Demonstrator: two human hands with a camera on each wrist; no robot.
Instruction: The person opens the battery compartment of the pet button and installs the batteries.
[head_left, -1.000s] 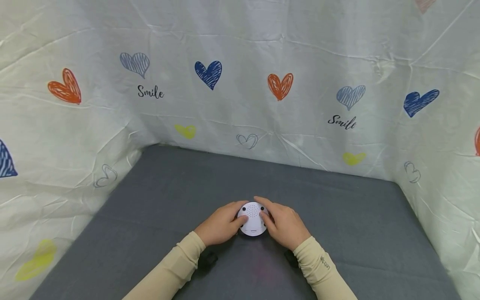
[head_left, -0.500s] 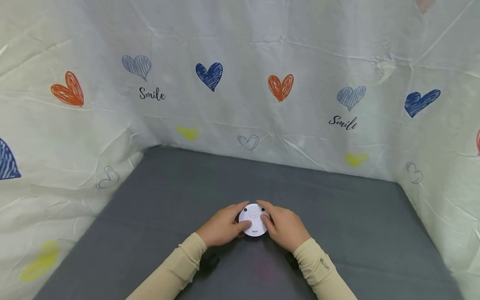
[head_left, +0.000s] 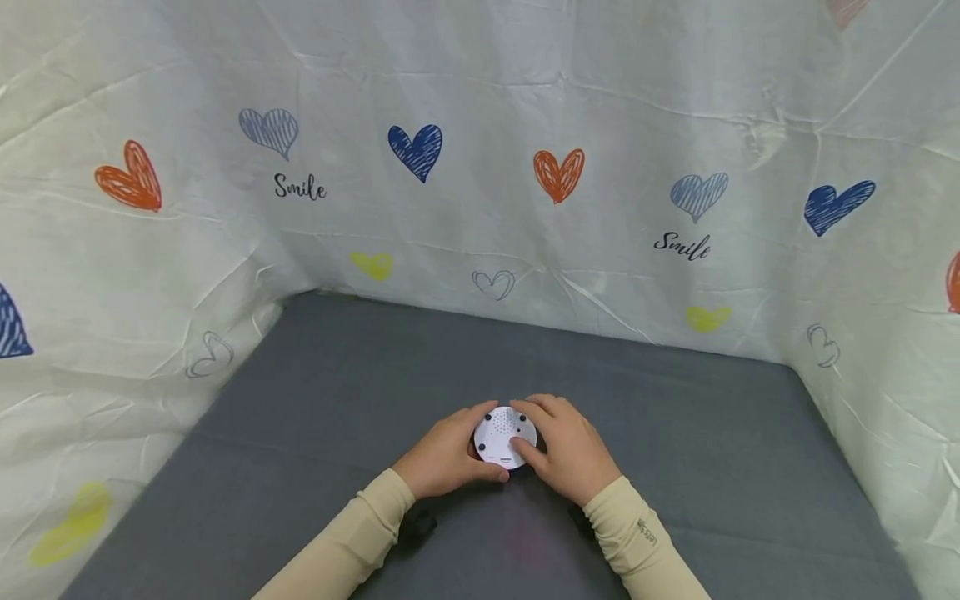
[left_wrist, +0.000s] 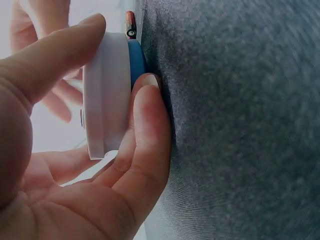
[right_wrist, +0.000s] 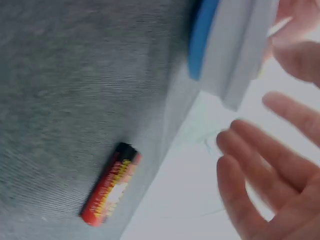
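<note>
A round white device (head_left: 497,436) with speaker holes and small black feet on its upward face sits between both hands. Its underside carries a blue part (left_wrist: 137,62), close over the grey cloth in the left wrist view. My left hand (head_left: 444,454) grips it, thumb along its near edge and fingers curled beneath. My right hand (head_left: 572,450) has its thumb over the device's face in the head view. In the right wrist view its fingers are spread loosely, apart from the device's edge. A red and black battery (right_wrist: 111,186) lies on the cloth beside the right hand, hidden in the head view.
Dark grey cloth (head_left: 360,375) covers the table. White sheeting (head_left: 487,217) printed with hearts and "Smile" encloses the back and both sides. A dark object (head_left: 417,527) shows under the left wrist.
My left thumb has slid off the device's face to its near edge. The device has turned slightly, showing another black foot. My right fingers have loosened and spread, while its thumb has shifted left.
</note>
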